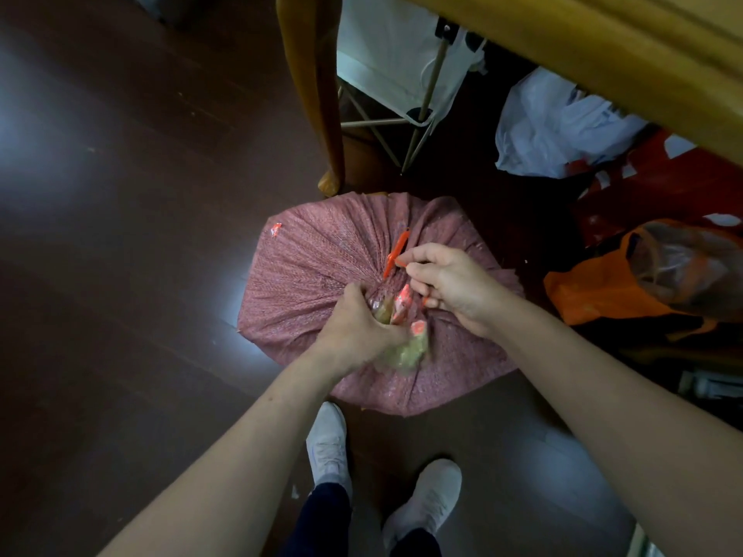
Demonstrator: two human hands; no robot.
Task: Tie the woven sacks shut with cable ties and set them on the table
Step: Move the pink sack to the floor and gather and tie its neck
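A full pink woven sack (305,275) stands on the dark floor in front of my feet, its mouth gathered into a bunch at the middle. My left hand (358,327) grips that gathered neck from the left. My right hand (446,287) pinches an orange cable tie (396,251) that runs up from the neck; its free end points away from me. Where the tie goes round the neck is hidden by my fingers.
A yellow wooden table (603,46) spans the top right, with one leg (321,114) just behind the sack. Under it lie a white plastic bag (555,130), a folding rack (402,122) and an orange bag (627,283). Open floor stretches to the left.
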